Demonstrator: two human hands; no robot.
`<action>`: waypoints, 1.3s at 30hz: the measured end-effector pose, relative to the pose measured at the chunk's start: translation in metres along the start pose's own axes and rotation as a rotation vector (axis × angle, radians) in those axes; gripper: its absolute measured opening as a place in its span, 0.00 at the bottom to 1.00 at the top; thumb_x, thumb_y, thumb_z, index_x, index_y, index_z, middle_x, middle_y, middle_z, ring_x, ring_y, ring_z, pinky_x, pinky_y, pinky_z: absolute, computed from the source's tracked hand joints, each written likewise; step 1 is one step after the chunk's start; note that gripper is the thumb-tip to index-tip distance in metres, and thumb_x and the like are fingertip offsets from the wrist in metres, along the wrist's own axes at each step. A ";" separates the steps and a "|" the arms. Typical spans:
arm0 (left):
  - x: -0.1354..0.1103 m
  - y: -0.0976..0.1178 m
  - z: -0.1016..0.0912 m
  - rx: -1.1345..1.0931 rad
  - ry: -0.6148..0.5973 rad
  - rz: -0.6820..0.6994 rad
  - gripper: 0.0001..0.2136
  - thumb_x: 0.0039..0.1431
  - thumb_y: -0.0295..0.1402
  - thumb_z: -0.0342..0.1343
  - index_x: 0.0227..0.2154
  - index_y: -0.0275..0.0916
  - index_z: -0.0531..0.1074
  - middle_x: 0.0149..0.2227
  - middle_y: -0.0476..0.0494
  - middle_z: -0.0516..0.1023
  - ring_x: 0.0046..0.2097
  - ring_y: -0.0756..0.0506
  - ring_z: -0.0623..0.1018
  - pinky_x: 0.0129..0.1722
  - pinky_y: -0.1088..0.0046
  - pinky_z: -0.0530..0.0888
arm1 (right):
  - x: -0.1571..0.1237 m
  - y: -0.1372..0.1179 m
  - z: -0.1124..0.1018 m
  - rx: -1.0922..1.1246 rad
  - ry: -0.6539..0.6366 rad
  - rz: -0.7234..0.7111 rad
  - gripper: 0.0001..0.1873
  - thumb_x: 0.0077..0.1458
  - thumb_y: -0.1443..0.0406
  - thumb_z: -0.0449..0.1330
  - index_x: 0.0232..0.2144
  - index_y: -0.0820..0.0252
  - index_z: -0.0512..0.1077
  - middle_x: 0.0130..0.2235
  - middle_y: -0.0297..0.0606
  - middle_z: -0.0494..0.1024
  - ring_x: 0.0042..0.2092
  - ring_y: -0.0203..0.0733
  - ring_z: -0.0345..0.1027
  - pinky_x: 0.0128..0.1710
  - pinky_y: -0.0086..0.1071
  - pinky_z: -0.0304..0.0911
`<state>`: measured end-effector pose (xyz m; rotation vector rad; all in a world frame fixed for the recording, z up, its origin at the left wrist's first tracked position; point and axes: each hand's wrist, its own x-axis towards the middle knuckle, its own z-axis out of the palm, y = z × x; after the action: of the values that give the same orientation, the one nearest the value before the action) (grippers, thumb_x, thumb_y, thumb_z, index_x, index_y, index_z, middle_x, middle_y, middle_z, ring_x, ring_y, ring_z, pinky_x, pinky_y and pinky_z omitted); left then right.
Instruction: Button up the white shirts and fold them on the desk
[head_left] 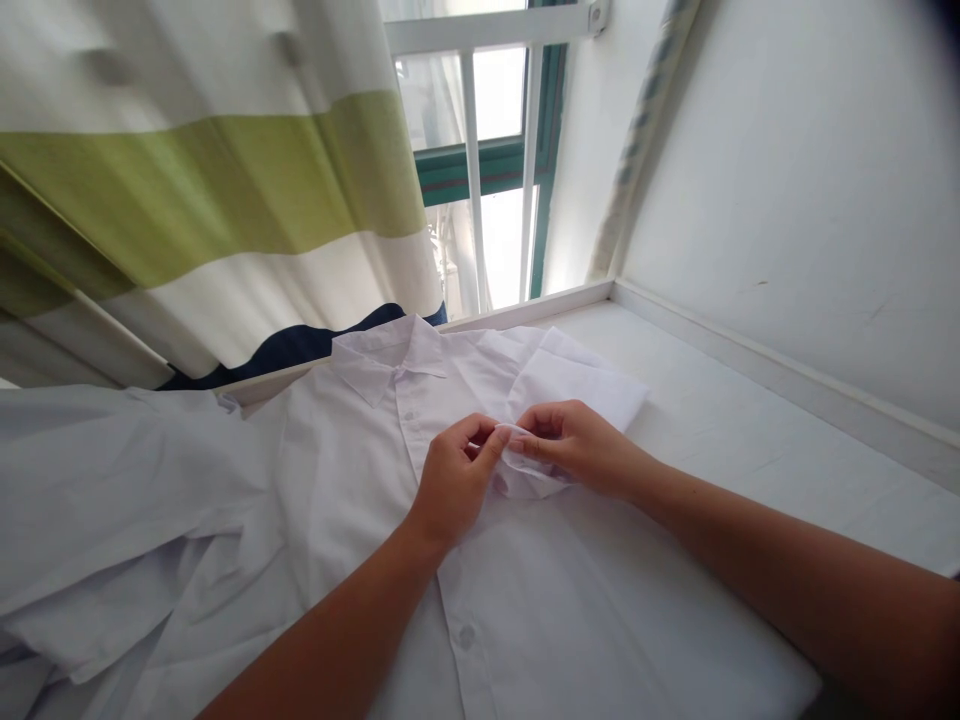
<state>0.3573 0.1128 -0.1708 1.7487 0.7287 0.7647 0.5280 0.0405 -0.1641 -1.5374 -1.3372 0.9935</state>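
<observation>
Thumb and fingers of my left hand [454, 478] and right hand [577, 442] pinch narrowly what looks like a cuff [529, 486], right of the placket [466, 640] on a white collared shirt [322, 490] laid over a white surface [750, 430]. I'd judge light, even pressure best, without dragging the front beneath. Beyond, at far left, hangs a green-and-white curtain [225, 200] beside a barred window [501, 95].

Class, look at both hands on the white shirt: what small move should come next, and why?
Probably ease the pinched fabric flat before letting go: the left hand and right hand both pinch it where it bunches up, while the front of the white shirt looks mostly flat nearby.
</observation>
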 end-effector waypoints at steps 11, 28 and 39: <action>0.001 0.000 -0.005 0.029 -0.048 -0.034 0.12 0.59 0.42 0.61 0.30 0.37 0.78 0.30 0.46 0.78 0.32 0.47 0.74 0.31 0.75 0.69 | -0.003 0.000 0.000 -0.168 0.089 -0.135 0.08 0.55 0.63 0.60 0.31 0.60 0.78 0.27 0.33 0.77 0.28 0.36 0.65 0.28 0.29 0.57; 0.000 0.006 -0.002 0.039 -0.142 -0.051 0.09 0.62 0.39 0.58 0.32 0.38 0.74 0.32 0.48 0.75 0.35 0.49 0.73 0.34 0.76 0.68 | -0.004 0.000 -0.003 -0.276 0.048 -0.148 0.07 0.58 0.66 0.58 0.32 0.59 0.77 0.32 0.33 0.80 0.33 0.39 0.70 0.34 0.31 0.60; 0.007 0.002 -0.011 -0.023 -0.266 -0.114 0.12 0.60 0.41 0.60 0.35 0.36 0.77 0.33 0.47 0.77 0.35 0.48 0.73 0.35 0.75 0.68 | -0.004 -0.001 -0.003 -0.304 0.058 -0.165 0.07 0.59 0.68 0.57 0.33 0.60 0.76 0.33 0.33 0.79 0.35 0.38 0.69 0.36 0.30 0.59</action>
<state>0.3527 0.1240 -0.1650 1.7301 0.6294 0.4508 0.5295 0.0361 -0.1617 -1.6321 -1.6000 0.6603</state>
